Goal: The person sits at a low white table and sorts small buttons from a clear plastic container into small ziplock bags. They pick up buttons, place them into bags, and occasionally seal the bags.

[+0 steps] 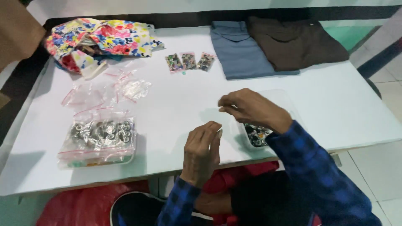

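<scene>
Both hands are hovering over the tabletop's (176, 104) near edge. The right hand (247, 106) is pinching its fingertips together on something too small to tell; the left hand (203, 148) is curling loosely, holding nothing visible. A tray (256, 134) of buttons is sitting under the right wrist. Working close above it should be keeping pieces from scattering. Three small packets (189, 61) are lying toward the far edge, two folded cloths (268, 46) at the far right corner.

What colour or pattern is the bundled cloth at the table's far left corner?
The bundled cloth is a multicolour floral print: red, blue and yellow on white. Head view.
</scene>
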